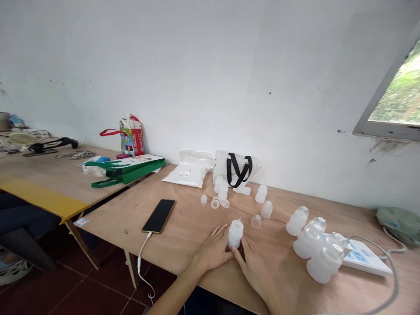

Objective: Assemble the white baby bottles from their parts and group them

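Observation:
Between my two hands a translucent white baby bottle (235,234) stands upright on the wooden table, a nipple pointing up from its top. My left hand (213,248) cups its left side, with some fingertips lying on the tabletop. From the right, my right hand (254,262) closes in, its thumb against the bottle's lower front. Behind and to the right are a clear cap (256,222) and another cap-shaped piece (267,210). Farther back lie loose collar rings (215,202), a nipple piece (204,199) and small bottles (223,191).
Several capped bottles (324,262) stand at the right beside a white box (367,258) and a grey cable. A phone (159,216) on a charging cord lies left. White packages (187,174), a black-handled bag (221,164) and a green bag (141,169) line the back.

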Demonstrator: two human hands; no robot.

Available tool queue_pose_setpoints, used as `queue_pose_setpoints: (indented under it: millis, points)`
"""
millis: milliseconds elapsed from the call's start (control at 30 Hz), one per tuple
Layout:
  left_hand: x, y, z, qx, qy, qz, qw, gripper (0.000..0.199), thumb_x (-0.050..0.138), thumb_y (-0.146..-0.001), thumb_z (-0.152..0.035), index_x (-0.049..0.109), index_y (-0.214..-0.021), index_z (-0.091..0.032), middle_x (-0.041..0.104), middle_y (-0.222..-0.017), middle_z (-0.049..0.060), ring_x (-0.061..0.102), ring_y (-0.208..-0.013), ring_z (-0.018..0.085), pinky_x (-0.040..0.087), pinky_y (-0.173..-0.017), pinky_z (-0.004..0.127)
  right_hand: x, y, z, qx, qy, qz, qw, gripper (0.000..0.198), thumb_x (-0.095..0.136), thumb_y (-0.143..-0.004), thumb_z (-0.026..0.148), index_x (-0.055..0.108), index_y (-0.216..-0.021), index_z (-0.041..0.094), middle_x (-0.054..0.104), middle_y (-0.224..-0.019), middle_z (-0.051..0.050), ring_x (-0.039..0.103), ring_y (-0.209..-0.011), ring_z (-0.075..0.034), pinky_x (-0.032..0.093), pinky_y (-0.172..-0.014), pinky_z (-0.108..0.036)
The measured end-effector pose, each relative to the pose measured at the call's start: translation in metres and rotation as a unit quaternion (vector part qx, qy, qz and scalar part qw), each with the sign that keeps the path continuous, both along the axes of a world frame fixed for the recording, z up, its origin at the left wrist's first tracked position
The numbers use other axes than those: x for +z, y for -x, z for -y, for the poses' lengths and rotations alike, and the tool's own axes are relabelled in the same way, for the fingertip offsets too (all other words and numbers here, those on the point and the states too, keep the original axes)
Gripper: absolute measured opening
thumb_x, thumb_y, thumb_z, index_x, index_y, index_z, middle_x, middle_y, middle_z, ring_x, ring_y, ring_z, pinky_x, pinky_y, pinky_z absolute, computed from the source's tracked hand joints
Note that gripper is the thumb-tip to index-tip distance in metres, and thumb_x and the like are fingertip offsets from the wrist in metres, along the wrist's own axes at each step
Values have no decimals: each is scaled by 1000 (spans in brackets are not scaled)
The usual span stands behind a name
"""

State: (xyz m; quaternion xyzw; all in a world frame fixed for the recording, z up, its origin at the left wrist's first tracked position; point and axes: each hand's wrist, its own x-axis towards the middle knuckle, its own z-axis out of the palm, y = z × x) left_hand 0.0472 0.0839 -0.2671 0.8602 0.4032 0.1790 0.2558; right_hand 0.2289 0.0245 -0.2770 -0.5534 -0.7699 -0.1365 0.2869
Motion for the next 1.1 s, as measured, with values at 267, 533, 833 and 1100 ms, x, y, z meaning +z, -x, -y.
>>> queue_pose_setpoints:
  millis: [267,533,833,1100]
  points:
    - [2,-1,2,6,0,-25,1000,82,63,-93,-49,33,-160,-13,29,-166,15,27,-155,28,20,-131,45,1,-11,-5,46,241,-130,961,42,44,-104,43,61,-135,20,62,-137,-10,56,-129,-27,44,-110,-40]
    - [13,-1,7,9,12,-27,1000,87,66,-91,-52,32,-161,-12,30,-166,12,25,-155,28,19,-131,45,3,-56,-22,-50,210,-137,967,45,29,-100,39,69,-115,21,65,-125,-10,62,-116,-26,52,-95,-39]
    - [10,0,7,9,15,3,1000,87,67,-89,-53,36,-159,-12,31,-165,14,28,-154,31,19,-130,45,-20,-83,-60,-61,77,33,995,55,36,-97,31,53,-147,17,43,-156,-16,37,-147,-34,41,-112,-55]
    - [14,-1,9,8,52,41,998,77,70,-87,-40,41,-154,-16,40,-160,13,30,-152,30,13,-130,47,10,-66,-25,-90,214,21,972,40,32,-103,35,71,-104,24,62,-127,-11,68,-104,-28,53,-82,-41]
